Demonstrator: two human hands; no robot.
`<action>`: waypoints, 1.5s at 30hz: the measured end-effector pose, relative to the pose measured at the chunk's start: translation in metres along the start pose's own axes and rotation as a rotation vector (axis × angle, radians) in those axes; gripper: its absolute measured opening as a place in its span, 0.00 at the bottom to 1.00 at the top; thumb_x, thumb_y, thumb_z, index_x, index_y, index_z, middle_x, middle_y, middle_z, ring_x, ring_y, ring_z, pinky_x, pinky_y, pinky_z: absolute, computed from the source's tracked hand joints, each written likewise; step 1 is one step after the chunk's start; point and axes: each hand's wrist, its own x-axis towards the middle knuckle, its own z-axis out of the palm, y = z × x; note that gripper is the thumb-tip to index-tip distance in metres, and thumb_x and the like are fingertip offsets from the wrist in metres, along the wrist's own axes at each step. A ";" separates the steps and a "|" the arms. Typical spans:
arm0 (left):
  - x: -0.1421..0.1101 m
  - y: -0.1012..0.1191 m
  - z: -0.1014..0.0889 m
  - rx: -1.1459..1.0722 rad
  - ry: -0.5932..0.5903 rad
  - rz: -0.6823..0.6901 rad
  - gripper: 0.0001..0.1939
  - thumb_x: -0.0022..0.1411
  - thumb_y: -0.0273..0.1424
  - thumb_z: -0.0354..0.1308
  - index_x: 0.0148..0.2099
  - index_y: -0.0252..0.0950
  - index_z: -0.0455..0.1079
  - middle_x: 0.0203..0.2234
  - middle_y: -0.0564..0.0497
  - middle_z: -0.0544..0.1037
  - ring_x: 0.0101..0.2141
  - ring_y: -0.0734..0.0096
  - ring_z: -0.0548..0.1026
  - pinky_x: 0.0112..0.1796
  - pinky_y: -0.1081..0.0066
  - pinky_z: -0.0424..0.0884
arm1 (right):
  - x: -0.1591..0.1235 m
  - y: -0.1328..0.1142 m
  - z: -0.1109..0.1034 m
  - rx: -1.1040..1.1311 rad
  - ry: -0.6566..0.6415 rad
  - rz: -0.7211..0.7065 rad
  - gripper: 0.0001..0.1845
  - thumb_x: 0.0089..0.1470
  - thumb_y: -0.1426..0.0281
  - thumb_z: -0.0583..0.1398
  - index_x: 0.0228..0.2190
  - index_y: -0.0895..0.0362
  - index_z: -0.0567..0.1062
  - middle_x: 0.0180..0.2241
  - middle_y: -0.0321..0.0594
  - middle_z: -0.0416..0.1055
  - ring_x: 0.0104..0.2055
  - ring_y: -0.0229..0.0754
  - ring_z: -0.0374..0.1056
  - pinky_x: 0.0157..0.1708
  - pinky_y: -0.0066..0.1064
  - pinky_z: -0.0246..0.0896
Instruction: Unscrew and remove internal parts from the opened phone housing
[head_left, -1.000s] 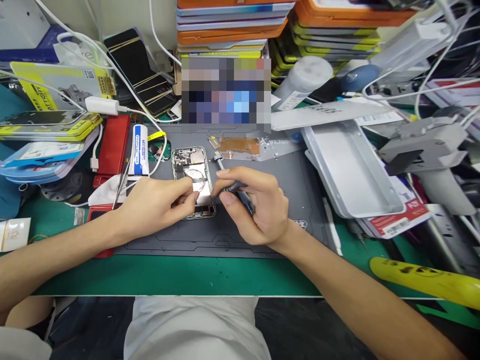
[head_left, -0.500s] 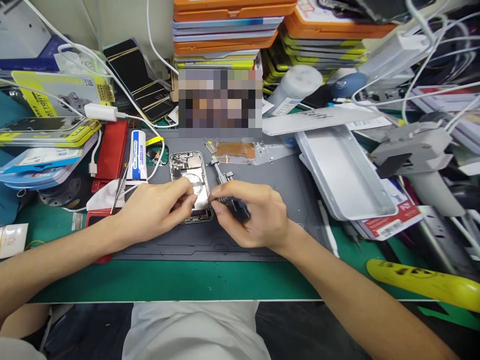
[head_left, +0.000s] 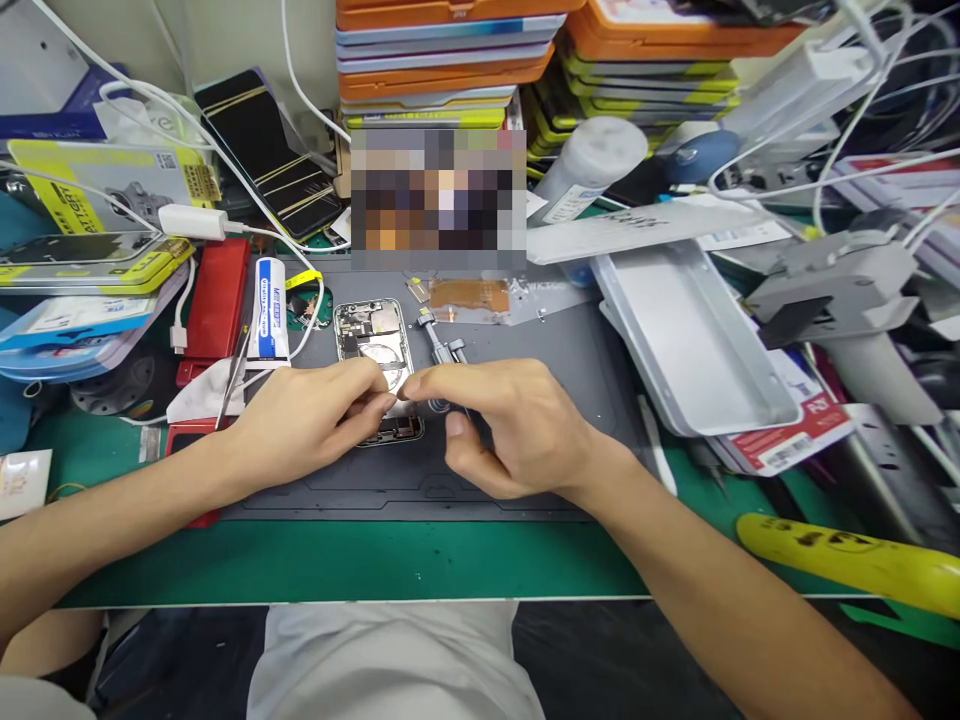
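Observation:
An opened phone housing (head_left: 373, 322) with its inner parts bare lies on the dark grey mat (head_left: 570, 380). Over its lower half, my left hand (head_left: 319, 408) is closed in a pinch; whatever sits between thumb and forefinger is too small to make out. My right hand (head_left: 517, 425) comes in from the other side, its index fingertip close to or touching the left fingertips. Its thumb stands apart from the index finger, with nothing visible between them. Small grey tools, apparently screwdrivers (head_left: 442, 345), lie right of the phone, partly covered by my right hand.
Left of the phone are a blue-and-white tube (head_left: 268, 310), tweezers (head_left: 234, 380), a red box (head_left: 219, 300) and a small green circuit board (head_left: 307, 308). Behind it lies a brown film piece (head_left: 471, 298). A white tray (head_left: 697, 350) stands right. Stacked orange cases (head_left: 450, 75) rise behind.
My right hand's index finger has moved left to the left fingertips, and its thumb has parted from it. My left hand keeps its pinch over the phone. The view has shifted slightly.

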 end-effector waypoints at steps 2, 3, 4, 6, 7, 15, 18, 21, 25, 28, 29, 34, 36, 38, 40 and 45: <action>0.000 0.000 0.000 0.025 0.005 0.019 0.12 0.79 0.37 0.49 0.41 0.40 0.66 0.25 0.59 0.74 0.20 0.75 0.69 0.25 0.74 0.58 | 0.000 0.001 0.000 0.019 -0.011 -0.017 0.24 0.54 0.79 0.54 0.52 0.53 0.73 0.42 0.39 0.85 0.39 0.42 0.83 0.34 0.31 0.76; 0.000 0.000 0.000 0.038 0.006 0.023 0.13 0.79 0.37 0.48 0.41 0.40 0.66 0.25 0.59 0.74 0.21 0.74 0.69 0.25 0.73 0.58 | 0.000 0.001 0.000 0.022 -0.005 -0.020 0.24 0.56 0.80 0.55 0.53 0.53 0.72 0.45 0.40 0.85 0.43 0.42 0.83 0.36 0.30 0.77; 0.000 0.000 0.000 0.048 0.009 0.023 0.13 0.80 0.38 0.48 0.40 0.40 0.66 0.25 0.58 0.73 0.21 0.73 0.69 0.25 0.73 0.58 | 0.000 0.002 0.001 0.031 0.009 -0.030 0.25 0.57 0.80 0.55 0.54 0.54 0.71 0.47 0.41 0.84 0.47 0.43 0.83 0.38 0.30 0.78; 0.000 0.000 0.000 0.060 0.011 0.018 0.15 0.80 0.40 0.47 0.41 0.40 0.66 0.25 0.58 0.73 0.21 0.73 0.69 0.25 0.73 0.58 | -0.002 0.004 0.003 0.061 0.047 -0.070 0.28 0.58 0.81 0.53 0.58 0.55 0.70 0.51 0.44 0.83 0.52 0.44 0.82 0.42 0.32 0.79; 0.000 0.000 0.001 0.063 0.009 0.013 0.16 0.81 0.41 0.46 0.41 0.40 0.67 0.25 0.58 0.73 0.21 0.73 0.69 0.25 0.72 0.58 | -0.003 0.005 0.003 0.072 0.062 -0.089 0.30 0.58 0.81 0.53 0.61 0.56 0.68 0.52 0.45 0.83 0.54 0.45 0.82 0.44 0.33 0.79; -0.002 -0.002 0.003 0.062 0.031 0.034 0.16 0.81 0.40 0.48 0.45 0.39 0.71 0.34 0.54 0.81 0.28 0.72 0.78 0.27 0.72 0.62 | -0.001 0.003 0.008 0.003 0.123 -0.107 0.31 0.60 0.80 0.54 0.63 0.55 0.66 0.51 0.44 0.84 0.50 0.44 0.83 0.41 0.33 0.80; -0.002 -0.004 0.003 0.011 0.010 0.076 0.14 0.81 0.38 0.49 0.50 0.40 0.75 0.43 0.52 0.85 0.39 0.70 0.83 0.35 0.73 0.70 | 0.000 0.001 0.009 -0.003 0.130 -0.027 0.24 0.65 0.72 0.60 0.61 0.54 0.68 0.49 0.44 0.84 0.46 0.45 0.83 0.38 0.33 0.79; -0.002 -0.006 0.002 -0.041 -0.026 0.120 0.14 0.81 0.36 0.51 0.51 0.40 0.78 0.46 0.52 0.86 0.43 0.69 0.84 0.40 0.74 0.73 | 0.000 -0.001 0.010 0.022 0.155 0.083 0.21 0.67 0.71 0.60 0.59 0.51 0.69 0.48 0.40 0.84 0.38 0.41 0.82 0.34 0.31 0.77; -0.003 -0.007 -0.001 -0.108 -0.053 0.127 0.14 0.81 0.35 0.52 0.52 0.41 0.80 0.48 0.53 0.86 0.46 0.69 0.85 0.43 0.73 0.75 | -0.001 -0.002 0.014 0.167 0.252 0.107 0.24 0.67 0.75 0.59 0.61 0.49 0.68 0.44 0.37 0.83 0.33 0.37 0.78 0.33 0.29 0.77; -0.003 -0.007 -0.001 -0.115 -0.035 0.130 0.13 0.81 0.35 0.53 0.53 0.42 0.81 0.48 0.53 0.87 0.46 0.69 0.85 0.43 0.73 0.76 | -0.001 -0.002 0.017 0.303 0.342 0.093 0.24 0.66 0.76 0.61 0.60 0.50 0.69 0.42 0.37 0.82 0.38 0.38 0.79 0.33 0.28 0.79; -0.003 -0.007 -0.001 -0.110 -0.023 0.136 0.13 0.81 0.35 0.54 0.53 0.42 0.81 0.48 0.53 0.87 0.46 0.69 0.85 0.43 0.73 0.76 | -0.001 -0.002 0.018 0.325 0.357 0.094 0.22 0.65 0.77 0.62 0.58 0.50 0.70 0.41 0.37 0.82 0.39 0.38 0.79 0.34 0.28 0.79; -0.002 -0.006 0.001 -0.087 0.045 0.156 0.12 0.80 0.34 0.55 0.50 0.39 0.81 0.44 0.53 0.87 0.43 0.69 0.85 0.42 0.73 0.75 | -0.002 -0.003 0.018 0.355 0.374 0.073 0.19 0.62 0.79 0.64 0.52 0.51 0.74 0.42 0.39 0.83 0.44 0.43 0.83 0.44 0.35 0.83; -0.002 -0.004 0.001 -0.091 0.045 0.144 0.11 0.80 0.34 0.56 0.50 0.39 0.80 0.43 0.53 0.87 0.42 0.71 0.84 0.40 0.73 0.74 | -0.001 -0.004 0.015 0.351 0.364 0.070 0.20 0.61 0.79 0.64 0.52 0.51 0.73 0.41 0.40 0.83 0.44 0.44 0.83 0.44 0.36 0.83; -0.001 -0.003 0.000 -0.089 0.037 0.126 0.10 0.79 0.34 0.57 0.49 0.39 0.79 0.42 0.53 0.86 0.41 0.71 0.84 0.39 0.74 0.73 | 0.000 -0.005 0.012 0.332 0.368 0.072 0.19 0.62 0.79 0.64 0.51 0.50 0.74 0.41 0.40 0.84 0.43 0.45 0.83 0.43 0.37 0.83; -0.002 -0.003 0.001 -0.073 0.032 0.119 0.09 0.79 0.34 0.57 0.49 0.39 0.79 0.41 0.54 0.86 0.40 0.72 0.84 0.38 0.74 0.73 | 0.003 -0.007 0.009 0.295 0.401 0.077 0.16 0.63 0.78 0.64 0.48 0.48 0.75 0.38 0.38 0.84 0.41 0.45 0.83 0.40 0.37 0.83; -0.003 -0.002 0.005 0.033 0.022 0.195 0.11 0.79 0.33 0.56 0.47 0.38 0.79 0.40 0.54 0.85 0.39 0.72 0.83 0.36 0.73 0.71 | 0.008 -0.010 0.003 0.200 0.556 0.151 0.14 0.64 0.76 0.62 0.48 0.46 0.75 0.33 0.35 0.81 0.34 0.42 0.81 0.32 0.34 0.79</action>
